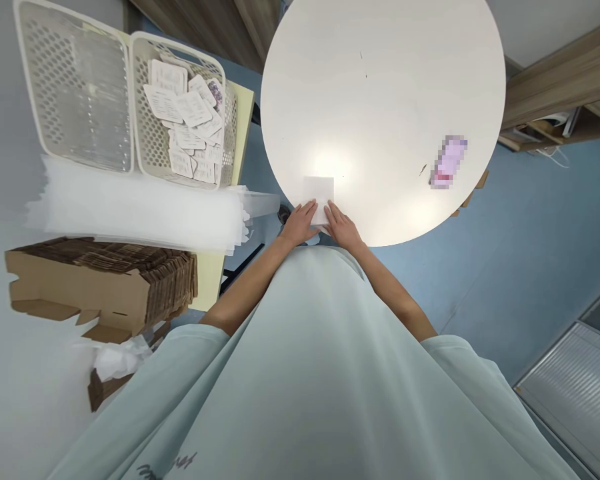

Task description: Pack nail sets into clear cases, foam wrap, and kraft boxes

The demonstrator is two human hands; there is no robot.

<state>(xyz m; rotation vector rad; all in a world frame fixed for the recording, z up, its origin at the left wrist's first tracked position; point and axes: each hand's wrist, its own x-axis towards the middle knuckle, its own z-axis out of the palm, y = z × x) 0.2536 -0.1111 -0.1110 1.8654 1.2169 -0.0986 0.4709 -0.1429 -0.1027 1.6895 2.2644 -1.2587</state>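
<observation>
A small white sheet, roughly square and seemingly folded, lies at the near edge of the round white table. My left hand holds its left side, with the fingers on top and the thumb near the lower edge. On the right side, my right hand grips it the same way, fingertips pressed on the surface. A loose flap of the sheet shows between the hands below the table edge. Whether anything lies inside the sheet is hidden.
A phone-like pixelated object lies on the table's right. To the left are a basket of white cards, a basket of clear plastic pieces, stacked white translucent sheets and flattened cardboard boxes. Wooden shelving stands at right.
</observation>
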